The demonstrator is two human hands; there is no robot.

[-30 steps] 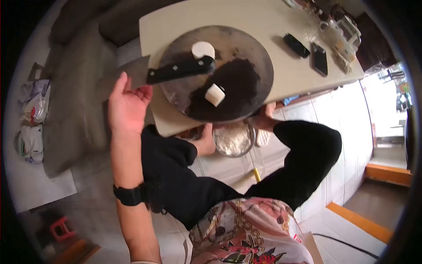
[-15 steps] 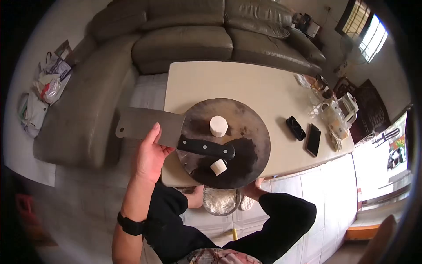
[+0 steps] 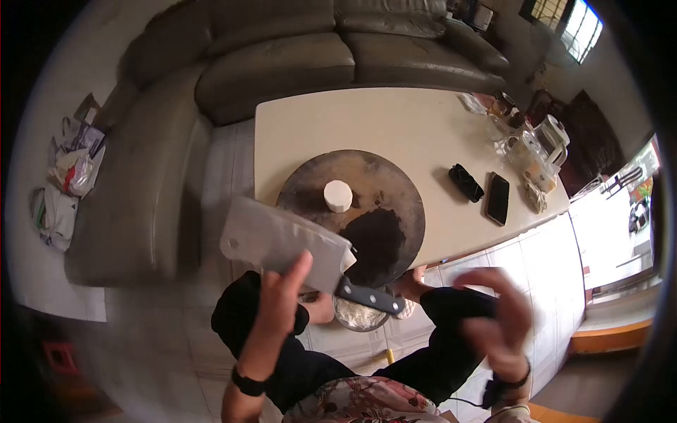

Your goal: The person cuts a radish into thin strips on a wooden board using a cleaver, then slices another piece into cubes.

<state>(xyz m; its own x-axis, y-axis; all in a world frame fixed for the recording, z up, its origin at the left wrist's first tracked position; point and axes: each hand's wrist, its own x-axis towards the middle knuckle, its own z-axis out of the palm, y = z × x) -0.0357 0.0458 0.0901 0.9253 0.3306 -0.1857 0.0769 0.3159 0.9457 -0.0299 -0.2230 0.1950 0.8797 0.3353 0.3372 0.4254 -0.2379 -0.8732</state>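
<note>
A big cleaver (image 3: 282, 243) with a black handle (image 3: 371, 297) hangs lifted over the near edge of a round dark chopping board (image 3: 395, 197). My left hand (image 3: 281, 303) grips its wide blade from below, thumb against the steel. My right hand (image 3: 497, 321) is blurred, its fingers spread and holding nothing, to the right of the handle and apart from it. A white cylindrical piece (image 3: 338, 195) stands on the board beside a dark wet patch (image 3: 377, 240). The blade hides the board's near left part.
The board lies on a cream table (image 3: 395, 120). A black case (image 3: 466, 182), a phone (image 3: 497, 199) and glass jars (image 3: 532, 158) sit at its right end. A metal bowl (image 3: 352, 315) of white stuff stands on the floor by my legs. A sofa (image 3: 211, 77) wraps behind and to the left.
The cleaver has left the board and swung toward me, handle now over my lap. My left hand has closed on the blade. My right hand has come up from under the table edge.
</note>
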